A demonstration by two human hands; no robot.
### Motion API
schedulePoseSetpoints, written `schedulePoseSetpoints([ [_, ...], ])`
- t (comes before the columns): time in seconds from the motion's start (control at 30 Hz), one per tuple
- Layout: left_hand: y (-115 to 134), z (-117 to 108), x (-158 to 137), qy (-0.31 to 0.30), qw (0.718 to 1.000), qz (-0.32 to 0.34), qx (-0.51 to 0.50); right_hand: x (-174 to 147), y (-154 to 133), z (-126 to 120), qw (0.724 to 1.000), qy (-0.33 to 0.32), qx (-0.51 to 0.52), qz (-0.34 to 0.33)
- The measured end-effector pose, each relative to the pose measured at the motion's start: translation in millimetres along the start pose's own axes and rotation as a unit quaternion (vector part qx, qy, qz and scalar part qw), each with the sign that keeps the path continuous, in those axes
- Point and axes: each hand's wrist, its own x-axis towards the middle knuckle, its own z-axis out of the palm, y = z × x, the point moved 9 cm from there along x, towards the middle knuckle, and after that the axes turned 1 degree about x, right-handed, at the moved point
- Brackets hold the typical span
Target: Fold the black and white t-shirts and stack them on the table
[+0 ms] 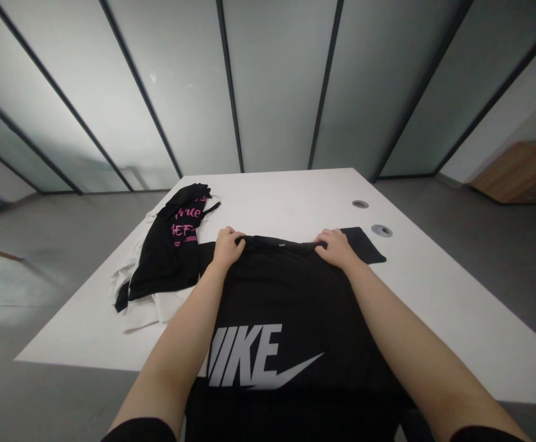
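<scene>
Near the middle of the frame, the left hand [228, 247] and the right hand [336, 247] are pinching a black T-shirt [290, 291] at either end of its neckline, each grip holding fabric. The shirt is spreading across the worktop [272, 199] toward the bottom centre, its pale lettering facing up. A clothes pile [170, 258] is lying left of centre.

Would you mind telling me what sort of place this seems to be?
Probably an office or meeting room: the white table has two round fittings, perhaps for cables, near its right edge, and behind it stands a frosted glass wall.
</scene>
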Motion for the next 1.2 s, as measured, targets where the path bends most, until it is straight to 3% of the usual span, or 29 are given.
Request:
schedulePoseSetpoints([
  [0.17,3.0,-13.0,-6.0,0.001,0.997,-0.078,0.029,0.3,-1.5,-20.6,0.995,0.102,0.018,0.008],
  [0.27,4.5,-10.3,-10.0,-0.015,0.994,-0.107,0.001,0.2,1.7,-21.7,0.994,0.105,0.027,0.029],
  [0.4,-0.1,2.1,-13.2,-0.023,0.984,-0.132,-0.118,-3.9,14.2,-21.0,0.988,0.112,0.047,0.100],
  [0.5,-6.1,7.6,-14.6,-0.008,0.973,-0.145,-0.181,-5.6,9.1,-17.2,0.991,0.093,0.066,0.073],
  [0.63,-4.6,-0.4,-12.7,0.042,0.978,-0.107,-0.171,-6.8,-0.6,-17.9,0.994,0.087,0.056,0.025],
  [0.8,7.3,-15.1,-10.0,0.100,0.983,-0.032,-0.150,-8.3,0.8,-36.5,0.983,0.179,0.036,0.034],
  [0.9,6.2,-12.5,-9.7,0.087,0.983,-0.049,-0.152,-8.6,11.5,-31.8,0.982,0.154,0.048,0.100],
  [1.0,-2.1,-0.4,-10.3,0.034,0.978,-0.109,-0.176,-9.0,15.9,-20.1,0.980,0.116,0.085,0.137],
  [1.1,-7.7,4.8,-11.3,0.009,0.970,-0.146,-0.192,-4.8,9.9,-8.9,0.980,0.094,0.132,0.112],
  [1.2,2.0,-0.2,-9.3,0.001,0.981,-0.111,-0.157,1.2,6.1,-0.8,0.988,0.065,0.109,0.084],
])
